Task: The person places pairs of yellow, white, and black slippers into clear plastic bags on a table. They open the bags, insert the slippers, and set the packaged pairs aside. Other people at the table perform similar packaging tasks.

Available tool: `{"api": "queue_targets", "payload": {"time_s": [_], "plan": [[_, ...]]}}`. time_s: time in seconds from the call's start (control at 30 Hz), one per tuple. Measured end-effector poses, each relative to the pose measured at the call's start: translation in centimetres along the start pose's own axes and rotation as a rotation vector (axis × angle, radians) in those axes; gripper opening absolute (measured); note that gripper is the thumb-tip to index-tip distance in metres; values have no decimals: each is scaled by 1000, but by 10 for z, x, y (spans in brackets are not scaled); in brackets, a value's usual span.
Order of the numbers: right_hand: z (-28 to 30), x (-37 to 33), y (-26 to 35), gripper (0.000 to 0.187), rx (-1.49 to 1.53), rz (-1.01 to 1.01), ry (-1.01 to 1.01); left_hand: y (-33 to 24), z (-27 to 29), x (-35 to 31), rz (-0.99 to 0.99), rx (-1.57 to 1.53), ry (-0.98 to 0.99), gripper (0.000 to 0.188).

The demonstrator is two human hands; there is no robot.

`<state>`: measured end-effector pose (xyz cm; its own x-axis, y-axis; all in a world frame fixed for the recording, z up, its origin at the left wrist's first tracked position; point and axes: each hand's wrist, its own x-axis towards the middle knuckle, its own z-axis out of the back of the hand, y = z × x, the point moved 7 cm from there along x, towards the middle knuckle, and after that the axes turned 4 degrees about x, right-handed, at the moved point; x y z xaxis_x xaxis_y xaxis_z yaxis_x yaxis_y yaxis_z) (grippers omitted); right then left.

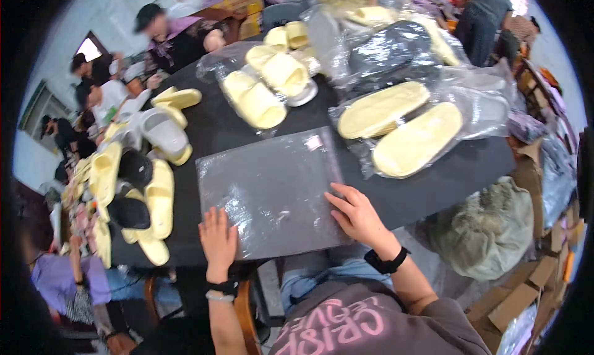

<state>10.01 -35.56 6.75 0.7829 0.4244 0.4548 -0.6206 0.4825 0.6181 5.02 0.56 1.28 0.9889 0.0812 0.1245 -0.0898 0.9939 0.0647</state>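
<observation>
A clear plastic bag (272, 194) lies flat on the black table in front of me, with a small pale label near its far right corner. My left hand (218, 240) rests at its near left edge, fingers stretched out. At its right edge lies my right hand (356, 216), fingers spread and touching the plastic. Neither hand holds anything. Beyond the right hand are pale yellow slippers (417, 138) in a clear bag, soles up. Farther off, another pair of yellow slippers (253, 98) sits partly in clear plastic.
Loose yellow, grey and black slippers (161, 197) crowd the table's left side. Bagged slippers (390, 51) heap up at the far right. A greenish sack (489, 231) and cardboard boxes (513, 305) stand right of the table. Other people sit along the left and far sides.
</observation>
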Motion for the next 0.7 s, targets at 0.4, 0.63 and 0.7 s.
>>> {"api": "queue_targets", "payload": {"time_s": [0.4, 0.63, 0.7], "plan": [[217, -41, -139, 85, -1135, -248, -150, -1, 10, -2, 2, -111, 29, 63], [216, -1, -143, 66, -1058, -30, -5, -38, 41, -3, -122, -136, -168, 54], [218, 7, -132, 61, -986, 32, -52, -60, 48, -4, -172, -228, -179, 53]]}}
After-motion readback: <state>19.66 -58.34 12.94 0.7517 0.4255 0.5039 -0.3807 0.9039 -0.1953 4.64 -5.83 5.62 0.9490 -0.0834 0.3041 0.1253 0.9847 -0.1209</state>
